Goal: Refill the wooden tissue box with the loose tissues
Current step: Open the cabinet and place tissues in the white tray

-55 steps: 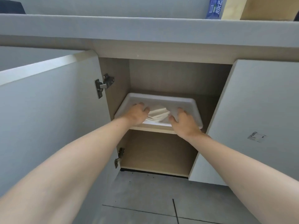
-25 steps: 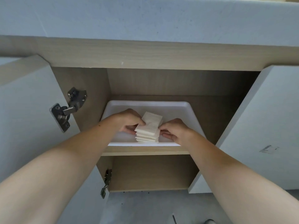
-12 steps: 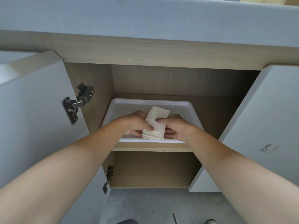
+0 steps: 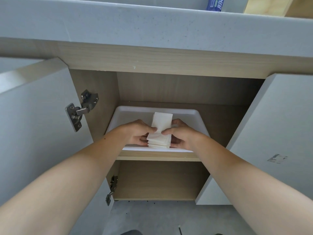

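Note:
A stack of loose cream tissues [image 4: 160, 129] is clasped between both my hands, just above a white tray [image 4: 130, 114] on the upper shelf of an open cabinet. My left hand [image 4: 137, 132] grips the stack's left side, thumb on top. On the right side my right hand [image 4: 180, 134] holds it the same way. The stack tilts with its far end raised. A light wooden box corner [image 4: 264, 5] shows on the countertop at the top right; I cannot tell if it is the tissue box.
Both grey cabinet doors stand open, the left door [image 4: 33, 126] with a metal hinge [image 4: 81, 107], and the right door [image 4: 274, 133]. The grey countertop edge [image 4: 152, 28] overhangs the cabinet. A blue packet [image 4: 215, 3] stands on the counter. The lower shelf holds nothing visible.
Both hands gathered the spread tissues in the tray into one stack and lifted it toward the tray's front edge. The view has pulled back a little.

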